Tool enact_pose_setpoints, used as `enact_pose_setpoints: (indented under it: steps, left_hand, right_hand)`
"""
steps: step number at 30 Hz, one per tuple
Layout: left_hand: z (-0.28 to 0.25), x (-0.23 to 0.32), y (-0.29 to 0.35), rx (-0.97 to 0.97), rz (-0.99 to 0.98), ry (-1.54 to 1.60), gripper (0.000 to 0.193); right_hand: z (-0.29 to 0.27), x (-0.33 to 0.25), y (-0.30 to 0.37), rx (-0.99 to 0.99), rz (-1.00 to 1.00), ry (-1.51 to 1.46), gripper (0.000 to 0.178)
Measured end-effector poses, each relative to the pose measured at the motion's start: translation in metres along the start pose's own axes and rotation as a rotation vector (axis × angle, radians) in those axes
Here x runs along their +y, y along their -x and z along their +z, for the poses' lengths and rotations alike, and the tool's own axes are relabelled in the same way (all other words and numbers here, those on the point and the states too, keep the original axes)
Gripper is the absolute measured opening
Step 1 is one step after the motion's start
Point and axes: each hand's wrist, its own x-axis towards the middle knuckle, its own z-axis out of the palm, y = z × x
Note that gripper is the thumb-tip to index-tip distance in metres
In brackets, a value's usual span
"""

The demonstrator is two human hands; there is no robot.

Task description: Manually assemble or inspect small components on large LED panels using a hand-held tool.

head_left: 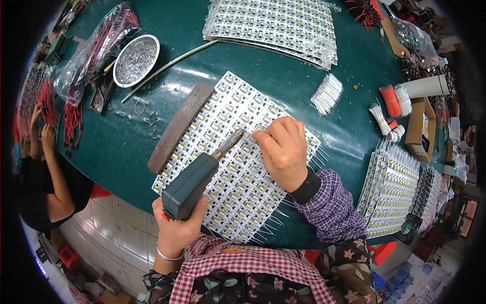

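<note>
My left hand [177, 230] is wrapped round the dark green body of a soldering gun [190, 185], whose metal tip points up and right. Under that tip lies a white sheet of small circuit boards [223, 202] dotted with yellowish LEDs. My right hand [284, 152] rests over the sheet's right side, thumb and forefinger pinched together just right of the tip. What they hold, if anything, is too small to make out. Thin white wires [273, 219] stick out along the sheet's lower right edge. A brown curved bar [179, 126] lies along its left edge.
Stacked LED sheets [271, 23] lie at the back, with more wired sheets [387, 190] at right. A bundle of white wires [328, 95] sits right of centre. A white bowl of metallic bits [136, 61] stands back left. Another person's arm [59, 185] reaches in at far left.
</note>
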Motion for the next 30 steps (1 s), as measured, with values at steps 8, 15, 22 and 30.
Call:
enact_pose_setpoints:
  steps: [8,15,22,30]
  left_hand:
    - [0.0,-0.006,0.009,0.06,-0.127,0.063,0.02]
    - [-0.002,-0.019,0.017,0.084,-0.102,0.134,0.032]
    - [0.0,-0.005,0.016,0.122,-0.257,0.22,0.028]
    - [0.004,-0.001,0.007,0.041,-0.12,0.151,0.02]
  right_hand:
    - [-0.001,-0.001,-0.001,0.002,-0.007,0.007,0.02]
    - [0.0,0.0,0.0,0.0,-0.001,0.006,0.018]
    - [0.0,-0.001,-0.001,0.013,0.003,0.013,0.017]
    - [0.0,-0.002,-0.001,0.0,0.002,0.018,0.018]
